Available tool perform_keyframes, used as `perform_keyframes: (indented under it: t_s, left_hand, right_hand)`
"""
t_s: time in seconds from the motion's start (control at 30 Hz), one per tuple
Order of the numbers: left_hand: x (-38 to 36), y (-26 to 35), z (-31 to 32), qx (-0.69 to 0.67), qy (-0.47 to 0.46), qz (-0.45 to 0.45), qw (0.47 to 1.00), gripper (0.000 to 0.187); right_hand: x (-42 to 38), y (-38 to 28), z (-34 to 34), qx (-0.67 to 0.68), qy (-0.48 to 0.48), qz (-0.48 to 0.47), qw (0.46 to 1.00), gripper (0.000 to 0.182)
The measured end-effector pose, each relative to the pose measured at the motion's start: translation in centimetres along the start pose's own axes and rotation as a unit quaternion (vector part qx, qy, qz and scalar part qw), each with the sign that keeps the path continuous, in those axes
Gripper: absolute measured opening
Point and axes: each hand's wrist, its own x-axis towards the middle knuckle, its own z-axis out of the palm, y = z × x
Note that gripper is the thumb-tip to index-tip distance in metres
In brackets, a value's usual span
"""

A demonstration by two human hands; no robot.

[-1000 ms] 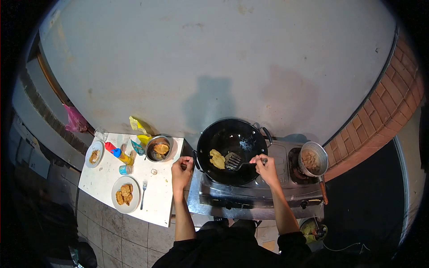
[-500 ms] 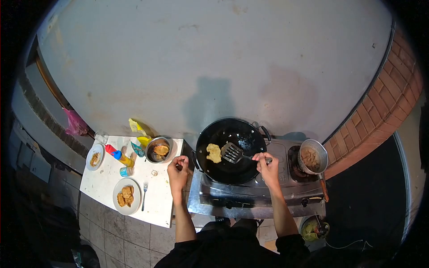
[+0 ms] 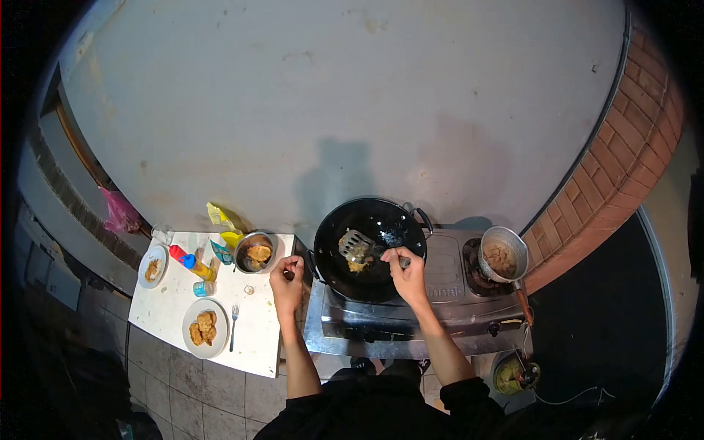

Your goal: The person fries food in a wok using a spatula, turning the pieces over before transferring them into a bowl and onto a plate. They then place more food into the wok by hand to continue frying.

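Observation:
My right hand (image 3: 405,273) grips the handle of a slotted spatula (image 3: 358,245) over the black wok (image 3: 381,292). The spatula's head lies on a pale yellow piece of food (image 3: 356,263) left of the wok's middle and partly covers it. My left hand (image 3: 287,284) is beside the wok's left handle, fingers curled round a small dark thing that I cannot make out. The wok stands on the left part of a metal stove (image 3: 446,273).
Left, a white table (image 3: 257,345) bears a metal bowl (image 3: 255,253), a plate of fried pieces (image 3: 205,350), a fork (image 3: 233,326), sauce bottles (image 3: 198,268) and another plate (image 3: 152,267). A pot (image 3: 501,254) stands on the right burner, its handle toward the front.
My right hand has moved left with the spatula, whose head has gone from beside the food onto it. My left hand stays near the wok's left handle. The view has shifted slightly.

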Motion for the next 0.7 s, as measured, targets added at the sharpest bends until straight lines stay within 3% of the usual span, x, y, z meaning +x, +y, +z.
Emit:
perform_keyframes:
  t_s: [0.07,0.13,0.33,0.4,0.7]
  left_hand:
    - [-0.1,-0.2,-0.2,0.000,0.001,-0.004,1.000,0.017]
    - [-0.1,-0.7,-0.4,0.001,0.001,-0.010,1.000,0.017]
    - [-0.3,-1.4,-0.9,0.009,0.009,0.015,1.000,0.018]
    - [-0.3,-1.2,-0.8,0.018,-0.021,-0.031,0.999,0.019]
    - [-0.7,0.3,0.5,0.052,-0.043,-0.110,0.992,0.031]
  right_hand:
    - [0.0,0.4,0.1,-0.027,0.000,-0.001,1.000,0.019]
    - [0.1,0.9,-0.5,-0.020,0.065,-0.055,0.996,0.016]
    - [1.0,0.3,-4.2,-0.102,0.107,-0.009,0.989,0.024]
    - [1.1,0.3,-4.4,-0.111,0.128,-0.015,0.985,0.027]
    - [0.8,3.2,-2.2,-0.096,0.090,0.006,0.991,0.029]
